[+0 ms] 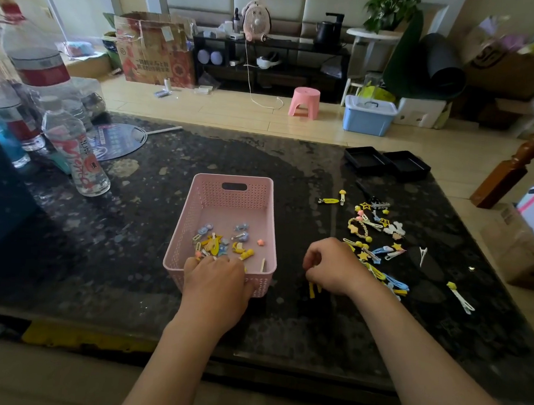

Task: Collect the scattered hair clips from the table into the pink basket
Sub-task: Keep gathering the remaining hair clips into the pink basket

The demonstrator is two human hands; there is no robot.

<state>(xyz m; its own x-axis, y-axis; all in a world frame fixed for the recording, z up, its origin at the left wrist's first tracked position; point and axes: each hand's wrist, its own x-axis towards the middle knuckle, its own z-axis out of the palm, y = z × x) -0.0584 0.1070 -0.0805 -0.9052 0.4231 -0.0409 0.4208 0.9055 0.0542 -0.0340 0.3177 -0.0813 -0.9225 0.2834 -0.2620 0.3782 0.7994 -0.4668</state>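
The pink basket [235, 200] sits mid-table with several small clips [223, 242] lying in its near half. My left hand [217, 277] hangs over the basket's near rim, fingers pointing down inside; whether it holds a clip is hidden. My right hand [333, 267] is on the table just right of the basket, fingers curled around yellow clips [313, 290] that stick out beneath it. A pile of scattered hair clips [375, 236], yellow, blue and white, spreads right of that hand. Two stray clips lie apart, the white clip [423, 255] and the yellow-tipped clip [460, 297].
Plastic bottles [76, 158] and a round hand fan [117, 142] stand at the table's left. Two black trays [385, 162] sit at the far right corner. A wooden post [515, 165] rises beyond the right edge.
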